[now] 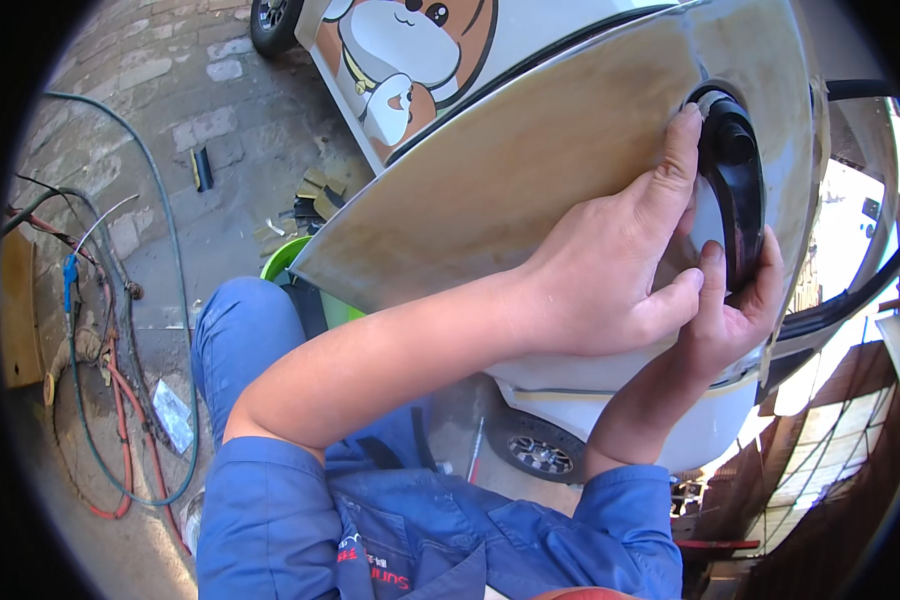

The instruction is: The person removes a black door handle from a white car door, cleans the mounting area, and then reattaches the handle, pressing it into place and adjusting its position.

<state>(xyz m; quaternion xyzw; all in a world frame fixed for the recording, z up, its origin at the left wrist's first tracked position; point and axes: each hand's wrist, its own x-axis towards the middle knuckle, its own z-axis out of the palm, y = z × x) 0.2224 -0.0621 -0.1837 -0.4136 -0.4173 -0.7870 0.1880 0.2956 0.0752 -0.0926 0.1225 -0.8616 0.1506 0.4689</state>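
A black car door handle (736,185) sits at a recess in a door panel (490,160) with a patchy tan, sanded-looking surface. My left hand (595,265) reaches across the panel. Its index finger is stretched out, and the tip rests by the handle's upper end, where a small greyish bit shows. The left thumb points toward my right hand, while the other left fingers are mostly hidden. From below, my right hand (735,315) grips the lower end of the handle between its thumb and fingers.
White bodywork with a cartoon animal picture (405,40) lies beyond the panel. A green bucket (285,257) stands under the panel's left edge, near scraps (317,195) on the paving. Hoses (175,290) loop across the ground at left. A wheel (538,447) shows below my arms.
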